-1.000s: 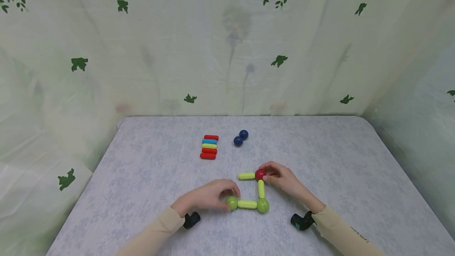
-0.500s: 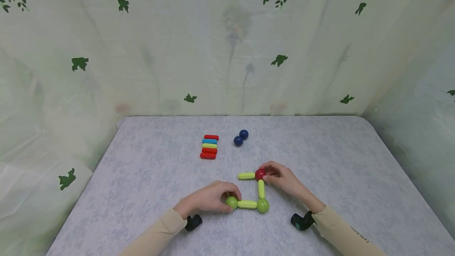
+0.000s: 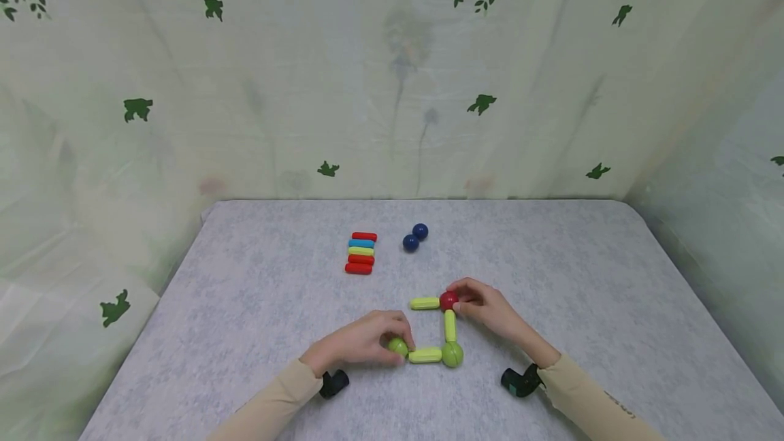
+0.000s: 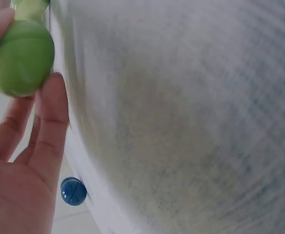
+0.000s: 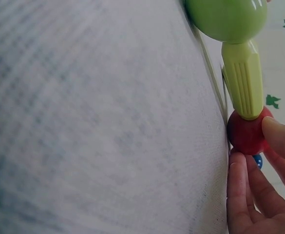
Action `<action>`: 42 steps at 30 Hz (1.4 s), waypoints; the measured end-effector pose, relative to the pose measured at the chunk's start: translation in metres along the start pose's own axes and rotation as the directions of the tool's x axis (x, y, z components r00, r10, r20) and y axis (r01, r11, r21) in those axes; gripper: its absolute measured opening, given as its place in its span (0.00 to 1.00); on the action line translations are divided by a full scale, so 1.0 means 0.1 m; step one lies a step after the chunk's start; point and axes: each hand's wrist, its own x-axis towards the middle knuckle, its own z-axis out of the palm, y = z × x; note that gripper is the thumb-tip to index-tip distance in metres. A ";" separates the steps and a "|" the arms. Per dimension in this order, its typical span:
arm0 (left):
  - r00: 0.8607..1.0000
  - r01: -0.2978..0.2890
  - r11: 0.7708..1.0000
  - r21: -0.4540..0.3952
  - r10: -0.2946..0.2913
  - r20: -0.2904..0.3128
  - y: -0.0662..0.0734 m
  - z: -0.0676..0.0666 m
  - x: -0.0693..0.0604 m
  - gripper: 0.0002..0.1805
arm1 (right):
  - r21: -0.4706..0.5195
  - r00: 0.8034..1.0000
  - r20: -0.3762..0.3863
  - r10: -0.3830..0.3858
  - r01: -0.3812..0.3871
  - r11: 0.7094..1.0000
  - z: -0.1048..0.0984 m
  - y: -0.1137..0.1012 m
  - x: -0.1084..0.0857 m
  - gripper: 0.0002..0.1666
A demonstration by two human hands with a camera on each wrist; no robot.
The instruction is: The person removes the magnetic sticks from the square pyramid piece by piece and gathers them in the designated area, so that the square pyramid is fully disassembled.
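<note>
My left hand (image 3: 367, 339) pinches a green ball (image 3: 398, 346) between thumb and fingers, at the left end of a yellow-green rod (image 3: 425, 356). That rod's right end meets a second green ball (image 3: 452, 354). From there an upright rod (image 3: 450, 326) leads to a red ball (image 3: 448, 301), which my right hand (image 3: 490, 309) holds between thumb and fingertips. Another yellow-green rod (image 3: 425, 303) points left from the red ball. In the left wrist view the held green ball (image 4: 21, 58) sits against the fingertips; the right wrist view shows the red ball (image 5: 248, 131) with the thumb on it.
Farther back lies a row of short rods in red (image 3: 358, 269), yellow-green (image 3: 361, 251) and blue (image 3: 361, 243). Two dark blue balls (image 3: 411, 243) are to the right of them. All rest on a grey cloth-covered table (image 3: 257, 257) before a printed curtain (image 3: 343, 73).
My left fingers have closed round the left green ball and moved it slightly away from me. The lower rod has tilted a little. My right hand has stayed on the red ball.
</note>
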 end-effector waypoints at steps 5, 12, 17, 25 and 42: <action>0.999 0.026 1.000 0.006 -0.026 -0.023 0.01 0.00 0.00 0.09 | -0.004 1.000 -0.004 0.004 -0.004 1.000 -0.01 -0.02 0.00 0.15; 0.985 0.046 0.999 -0.025 -0.049 -0.163 0.03 -0.08 -0.02 0.11 | -0.009 1.000 -0.004 0.007 -0.007 1.000 -0.01 -0.01 -0.01 0.15; 0.969 0.031 0.999 -0.015 -0.034 -0.243 0.03 -0.15 0.02 0.12 | -0.006 1.000 0.000 0.005 -0.005 1.000 -0.01 0.00 -0.01 0.15; 0.932 0.040 0.998 -0.039 -0.051 -0.359 -0.06 -0.27 0.16 0.14 | -0.015 1.000 0.002 0.017 -0.017 1.000 -0.01 -0.02 -0.01 0.15; 0.868 0.189 0.982 0.007 -0.164 -0.469 -0.25 -0.42 0.69 0.15 | -0.008 1.000 0.003 0.027 -0.027 1.000 -0.02 -0.03 -0.02 0.15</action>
